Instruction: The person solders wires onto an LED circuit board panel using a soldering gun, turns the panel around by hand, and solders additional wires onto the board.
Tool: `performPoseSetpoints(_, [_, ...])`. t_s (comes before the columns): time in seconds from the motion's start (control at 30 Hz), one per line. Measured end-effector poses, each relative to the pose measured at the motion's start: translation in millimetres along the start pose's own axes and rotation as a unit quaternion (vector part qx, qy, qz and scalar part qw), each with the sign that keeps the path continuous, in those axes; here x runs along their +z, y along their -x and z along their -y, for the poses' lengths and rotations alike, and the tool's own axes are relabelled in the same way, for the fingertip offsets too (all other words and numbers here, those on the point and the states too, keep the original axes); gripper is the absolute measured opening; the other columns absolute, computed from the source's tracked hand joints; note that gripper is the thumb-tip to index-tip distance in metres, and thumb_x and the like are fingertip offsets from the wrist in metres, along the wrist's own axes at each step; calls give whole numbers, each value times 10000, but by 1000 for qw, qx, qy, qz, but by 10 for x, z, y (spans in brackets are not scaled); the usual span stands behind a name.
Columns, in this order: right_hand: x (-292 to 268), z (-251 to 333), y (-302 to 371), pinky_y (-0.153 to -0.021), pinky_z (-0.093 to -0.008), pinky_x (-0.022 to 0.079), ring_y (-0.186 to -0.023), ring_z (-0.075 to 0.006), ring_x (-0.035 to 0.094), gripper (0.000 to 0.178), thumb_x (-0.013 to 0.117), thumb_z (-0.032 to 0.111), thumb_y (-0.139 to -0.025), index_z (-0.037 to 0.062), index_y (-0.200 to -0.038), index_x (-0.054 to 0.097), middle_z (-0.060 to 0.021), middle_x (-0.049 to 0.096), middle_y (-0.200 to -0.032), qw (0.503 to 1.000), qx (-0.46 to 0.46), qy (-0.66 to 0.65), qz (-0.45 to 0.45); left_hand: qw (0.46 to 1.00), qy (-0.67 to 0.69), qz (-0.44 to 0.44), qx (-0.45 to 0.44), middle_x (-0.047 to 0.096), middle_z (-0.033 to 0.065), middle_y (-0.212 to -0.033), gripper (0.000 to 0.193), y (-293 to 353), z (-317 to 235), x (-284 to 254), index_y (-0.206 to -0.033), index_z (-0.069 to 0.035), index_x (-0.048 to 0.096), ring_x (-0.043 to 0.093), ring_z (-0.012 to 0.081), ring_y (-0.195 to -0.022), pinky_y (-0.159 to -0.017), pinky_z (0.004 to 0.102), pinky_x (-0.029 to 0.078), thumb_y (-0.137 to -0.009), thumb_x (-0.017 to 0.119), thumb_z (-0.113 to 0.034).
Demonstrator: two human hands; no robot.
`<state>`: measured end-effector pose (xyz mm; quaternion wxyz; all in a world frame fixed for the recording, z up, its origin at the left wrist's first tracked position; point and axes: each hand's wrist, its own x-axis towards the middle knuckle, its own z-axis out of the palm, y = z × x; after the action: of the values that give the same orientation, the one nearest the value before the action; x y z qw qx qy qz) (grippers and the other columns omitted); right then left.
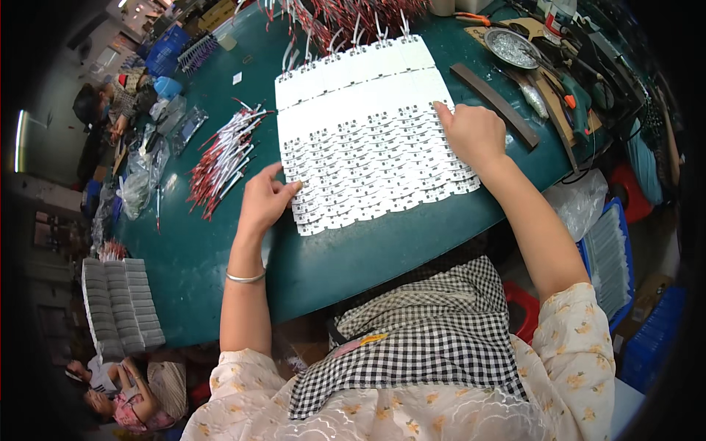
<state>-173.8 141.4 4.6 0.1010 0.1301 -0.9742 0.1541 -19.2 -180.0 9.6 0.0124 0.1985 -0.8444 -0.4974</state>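
Observation:
On the green table [323, 275] lies a stack of white circuit board panels [379, 158], fanned so that their lower edges overlap in rows with small dark marks. My left hand [266, 198] grips the stack's left edge, thumb on top and the other fingers mostly hidden. At the right edge my right hand [474, 136] is closed in the same way, its thumb lying on the top face. White wire ends [381, 28] stand up along the far edge of the top panel. A loose bundle of red and white wires [226, 158] rests left of the stack.
More red and white wires [331, 18] are heaped at the far edge. A dark bar [494, 105] lies to the right, near a metal dish [512, 48] and a green-handled tool [577, 103]. Plastic bags [136, 191] and grey stacked blocks [121, 309] occupy the left. Other people sit beyond.

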Motion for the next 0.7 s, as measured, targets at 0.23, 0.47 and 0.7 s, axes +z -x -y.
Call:
performPoseSetpoints(0.23, [-143,109,10,-649,-479,517,-705,-383,671,567,500,472,-953,2,-699,687,-213,675,-725,999,12,44,18,991,-125,-34,20,615,57,-603,486,18,-2,19,-1247,66,558,551,80,-526,-497,247,425,-823,733,-95])
performPoseSetpoints(0.47, [-380,-10,-207,-644,-412,562,-653,-312,692,573,611,487,-885,-80,-843,683,-218,693,-795,969,125,-121,175,998,-54,-10,-35,631,64,-625,478,63,-92,20,-1256,55,507,540,84,-486,-426,234,392,-853,712,-100])
performPoseSetpoints(0.7, [-388,-56,-399,-636,-364,548,-724,-212,626,520,496,518,-940,30,-1074,620,-118,635,-909,874,226,-289,320,999,-17,9,-35,550,39,-565,470,-25,-18,9,-1260,30,473,429,76,-396,-340,234,274,-867,698,-99])
